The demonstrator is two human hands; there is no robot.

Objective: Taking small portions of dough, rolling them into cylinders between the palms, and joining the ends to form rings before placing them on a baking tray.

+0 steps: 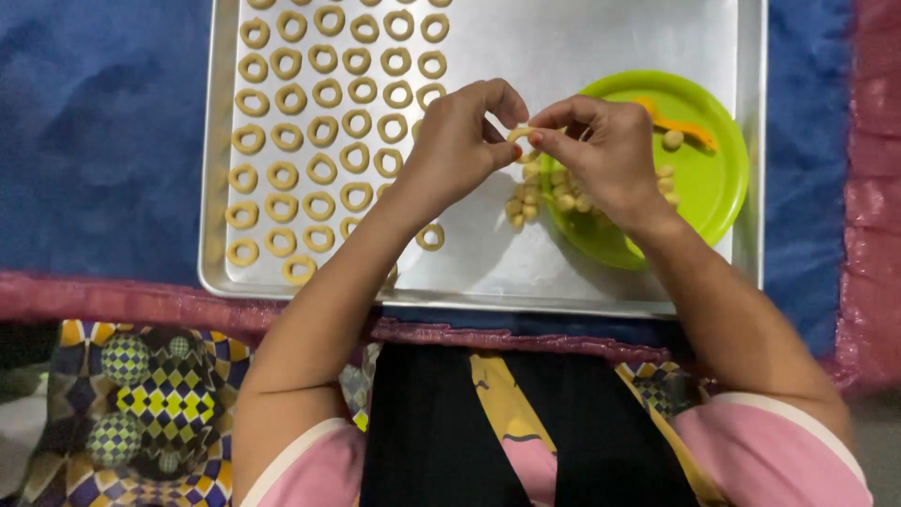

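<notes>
Starting at the left of the frame, a blue cloth [103, 141] covers the surface under a shallow metal baking tray [582, 56], and the tray's left half is filled with neat rows of pale dough rings [324, 131], set close together but not touching. Just right of those rows, near the middle of the frame, the left hand [460, 141] hovers above the tray with its thumb and forefinger pressed together on a small dough ring [522, 139], which hangs in the air between both hands. The right hand [605, 155] meets it from the other side, its fingertips likewise pinching the same ring, the remaining fingers curled in. That ring looks light, soft and easily squashed, so a gentle hold on its outer edge with the fingertips, not a squeeze across the hole, seems the safest grip. Under the right hand sits a green plate [718, 188] holding small dough balls [563, 192], a few spilled onto the tray beside it, and an orange tool [680, 124] at its far side. Open metal remains in the tray's middle and upper right; its raised rim bounds every side, and a pink fringe [873, 188] edges the blue cloth at far right.
</notes>
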